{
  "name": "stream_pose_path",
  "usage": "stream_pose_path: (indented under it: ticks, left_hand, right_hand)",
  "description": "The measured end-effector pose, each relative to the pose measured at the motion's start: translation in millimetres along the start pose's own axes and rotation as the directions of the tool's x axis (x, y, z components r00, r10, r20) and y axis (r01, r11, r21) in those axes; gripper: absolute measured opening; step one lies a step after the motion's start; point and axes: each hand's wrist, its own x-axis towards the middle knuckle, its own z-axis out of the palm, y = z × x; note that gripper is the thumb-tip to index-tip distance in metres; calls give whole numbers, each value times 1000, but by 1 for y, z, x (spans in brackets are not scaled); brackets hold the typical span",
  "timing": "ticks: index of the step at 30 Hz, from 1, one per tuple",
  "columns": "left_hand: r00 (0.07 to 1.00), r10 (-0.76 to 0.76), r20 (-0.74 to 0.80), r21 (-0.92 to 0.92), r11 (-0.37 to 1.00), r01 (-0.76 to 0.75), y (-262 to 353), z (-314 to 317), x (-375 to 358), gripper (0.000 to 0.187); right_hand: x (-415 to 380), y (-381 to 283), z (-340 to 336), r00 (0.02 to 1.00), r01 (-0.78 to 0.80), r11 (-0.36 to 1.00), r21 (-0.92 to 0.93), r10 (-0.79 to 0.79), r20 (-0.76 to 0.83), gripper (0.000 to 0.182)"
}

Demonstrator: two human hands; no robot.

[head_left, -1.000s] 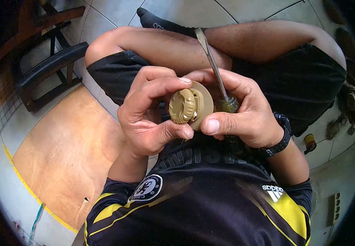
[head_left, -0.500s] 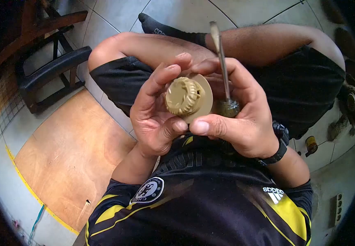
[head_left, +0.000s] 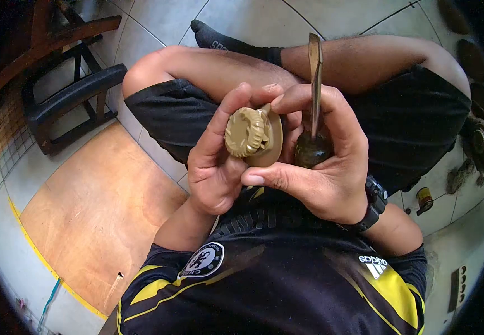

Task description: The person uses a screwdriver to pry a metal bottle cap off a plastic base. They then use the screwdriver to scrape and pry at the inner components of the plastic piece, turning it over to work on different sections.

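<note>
A tan plastic knob-like piece (head_left: 246, 133) with a ridged rim and a wider flange behind it sits between both hands, above my lap. My left hand (head_left: 215, 159) grips it from the left, its fingers behind the ridged rim. The thumb and index finger of my right hand (head_left: 331, 162) pinch the flange from below and above. That same hand also holds a flat-blade screwdriver (head_left: 315, 92), its dark handle in the palm and its blade pointing away from me, clear of the knob. The back of the piece is hidden.
A wooden board (head_left: 99, 206) lies on the tiled floor at left, with a dark chair-like frame (head_left: 74, 92) beyond it. A small yellowish can (head_left: 424, 196) stands at right, near a power strip (head_left: 458, 289). My crossed legs surround the hands.
The screwdriver has swung more upright, its tip shifting right. The knob has tilted slightly, and my right thumb has slid left along the flange's lower edge.
</note>
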Motion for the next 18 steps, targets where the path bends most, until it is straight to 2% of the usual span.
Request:
stream_pose_path:
  ticks: [4,6,7,8,10,11,12,14,18]
  left_hand:
    - [1000,-19,0,-25,1000,19,-6,-6,1,82]
    - [999,37,-1,-198,980,-36,-10,-7,3,88]
    - [996,-16,-88,-146,989,3,-5,-1,3,88]
    - [996,-15,-90,-144,990,2,-5,1,2,88]
    - [984,-75,-159,-277,960,29,-5,3,1,84]
    - [991,-83,-103,-347,937,42,-8,-5,0,83]
    - [991,-83,-104,-345,938,42,-8,-6,0,83]
    - [990,-97,-97,-391,919,52,-7,-6,-1,82]
    - [991,-78,-111,-372,928,32,-10,-8,2,78]
  right_hand:
    - [-4,-5,2,994,-114,994,8,114,-2,70]
    - [-9,-4,2,987,-156,988,-16,156,23,68]
    - [-11,-6,3,982,-188,981,55,188,20,63]
    - [-9,-7,2,982,-188,980,57,187,22,63]
    - [-9,-8,0,974,-220,975,34,218,55,58]
    - [-9,-4,2,988,-155,986,69,153,30,54]
    - [-8,-5,1,988,-154,985,71,153,31,54]
    - [-9,-10,-5,985,-140,987,-76,146,87,52]
    - [-8,-10,-5,987,-135,988,-71,140,73,51]
